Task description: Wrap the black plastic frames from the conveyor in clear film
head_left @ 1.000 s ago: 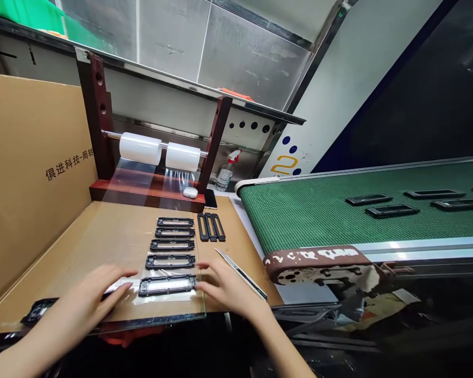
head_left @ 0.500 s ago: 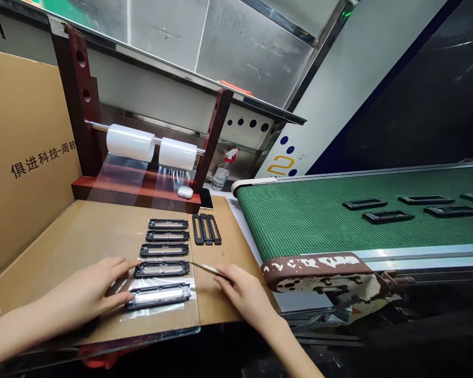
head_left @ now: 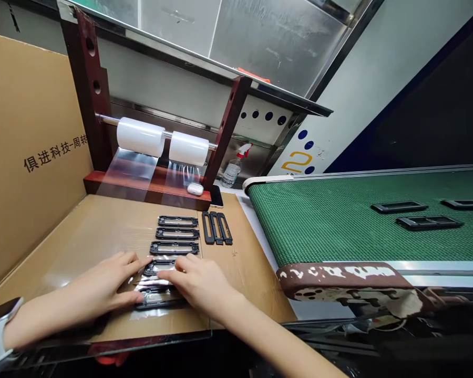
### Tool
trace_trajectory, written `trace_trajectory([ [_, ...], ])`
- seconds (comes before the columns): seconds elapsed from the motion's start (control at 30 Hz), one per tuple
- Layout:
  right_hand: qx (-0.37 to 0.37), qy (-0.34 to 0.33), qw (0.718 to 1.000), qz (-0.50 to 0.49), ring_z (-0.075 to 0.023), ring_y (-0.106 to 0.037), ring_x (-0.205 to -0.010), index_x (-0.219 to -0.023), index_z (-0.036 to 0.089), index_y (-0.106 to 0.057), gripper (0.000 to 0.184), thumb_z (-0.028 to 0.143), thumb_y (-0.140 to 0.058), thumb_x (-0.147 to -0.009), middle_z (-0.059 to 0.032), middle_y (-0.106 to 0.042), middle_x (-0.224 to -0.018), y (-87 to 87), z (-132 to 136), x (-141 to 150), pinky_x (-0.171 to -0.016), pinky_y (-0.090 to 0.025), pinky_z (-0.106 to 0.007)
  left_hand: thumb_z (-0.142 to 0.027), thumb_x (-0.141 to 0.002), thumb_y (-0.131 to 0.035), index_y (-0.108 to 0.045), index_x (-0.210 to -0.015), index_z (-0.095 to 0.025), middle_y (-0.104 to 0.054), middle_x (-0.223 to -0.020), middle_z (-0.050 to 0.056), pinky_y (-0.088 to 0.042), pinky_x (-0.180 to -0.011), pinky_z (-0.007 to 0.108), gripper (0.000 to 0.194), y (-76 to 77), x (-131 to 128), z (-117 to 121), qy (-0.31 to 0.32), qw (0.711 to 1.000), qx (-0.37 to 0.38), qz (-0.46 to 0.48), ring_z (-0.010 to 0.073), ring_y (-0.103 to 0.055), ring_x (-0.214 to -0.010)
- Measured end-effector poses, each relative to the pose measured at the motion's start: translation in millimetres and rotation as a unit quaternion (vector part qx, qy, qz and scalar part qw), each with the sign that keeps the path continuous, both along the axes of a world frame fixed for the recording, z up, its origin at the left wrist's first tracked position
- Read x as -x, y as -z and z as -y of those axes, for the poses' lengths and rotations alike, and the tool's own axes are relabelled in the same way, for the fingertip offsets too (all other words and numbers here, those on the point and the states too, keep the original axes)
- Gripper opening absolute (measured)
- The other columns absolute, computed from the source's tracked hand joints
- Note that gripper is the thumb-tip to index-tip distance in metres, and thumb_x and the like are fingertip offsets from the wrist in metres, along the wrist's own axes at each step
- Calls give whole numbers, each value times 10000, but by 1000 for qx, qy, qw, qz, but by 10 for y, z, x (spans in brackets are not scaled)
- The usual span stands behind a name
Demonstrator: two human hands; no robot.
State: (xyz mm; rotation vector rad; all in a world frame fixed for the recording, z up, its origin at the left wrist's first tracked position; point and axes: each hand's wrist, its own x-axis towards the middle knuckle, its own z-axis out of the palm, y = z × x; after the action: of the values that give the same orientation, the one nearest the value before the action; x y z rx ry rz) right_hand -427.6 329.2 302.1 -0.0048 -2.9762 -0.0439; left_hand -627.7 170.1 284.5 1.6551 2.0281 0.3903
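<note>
My left hand (head_left: 106,283) rests at the left ends of the two nearest black frames, thumb and index finger apart. Its index tip touches the fourth frame (head_left: 152,268) in the column; the thumb presses the nearest frame (head_left: 160,298). Clear film lies at these frames. My right hand (head_left: 201,286) has come over the same pair, its bent fingers closed near the gap between them. Whatever it grips is hidden under the fingers. Farther up the column lie more black frames (head_left: 174,248), parallel to one another. Three plain black frames (head_left: 217,228) stand side by side to their right.
A wooden stand (head_left: 150,194) carries two rolls of clear film (head_left: 141,137), with a white earbud case (head_left: 195,189) on its base. A spray bottle (head_left: 232,173) and phone (head_left: 216,197) are beside it. At right, a green conveyor belt (head_left: 319,220) bears several black frames.
My right hand has moved left over the two nearest frames; the thin pointed tool it held is now out of sight. My left hand stays at the frames' ends. The view has shifted.
</note>
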Motion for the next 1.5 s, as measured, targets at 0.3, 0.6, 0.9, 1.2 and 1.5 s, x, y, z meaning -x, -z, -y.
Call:
trace_trajectory([
  [0.3,8,21,998,50,-182,-593,-869,-1229,286,-648,269,233,-490,-1019,-15,-681,-944,-125,-171,-237,-612,-404,-266,-505,-908,-522,-412,-1468,-284,-546,-1060,68,-435,-927,405,612,78,55,9,12,1000,-6,7,253,-520,-1005],
  [0.6,-24,61,993,94,-184,-588,-825,-1220,295,-669,271,229,-548,-987,-19,-670,-881,-219,-343,-523,-599,-372,-263,-523,-900,-524,-423,-1464,-281,-552,-1065,70,-435,-921,398,622,64,43,3,9,1000,-12,3,261,-523,-1008],
  [0.9,-76,86,984,134,-187,-598,-808,-1195,272,-686,291,150,-548,-970,-32,-668,-873,-517,-523,-867,-576,-386,-264,-543,-872,-539,-453,-1445,-291,-570,-1083,68,-456,-934,374,631,26,44,3,1,1000,-7,8,255,-556,-1023],
  [1.2,-16,102,994,46,-191,-585,-902,-1285,297,-628,325,203,-488,-1006,-47,-656,-986,-462,-350,-329,-675,-463,-272,-455,-893,-423,-497,-1402,-212,-573,-989,105,-480,-856,430,569,-156,176,-360,2,998,-40,-37,285,-592,-913],
  [1.5,-6,42,997,59,-204,-585,-943,-1281,318,-627,315,263,-466,-1015,-32,-656,-996,-193,-202,342,-674,-476,-275,-420,-859,-498,-552,-1346,-244,-590,-1007,107,-498,-858,412,521,-61,271,-407,30,998,-22,-44,287,-613,-944],
])
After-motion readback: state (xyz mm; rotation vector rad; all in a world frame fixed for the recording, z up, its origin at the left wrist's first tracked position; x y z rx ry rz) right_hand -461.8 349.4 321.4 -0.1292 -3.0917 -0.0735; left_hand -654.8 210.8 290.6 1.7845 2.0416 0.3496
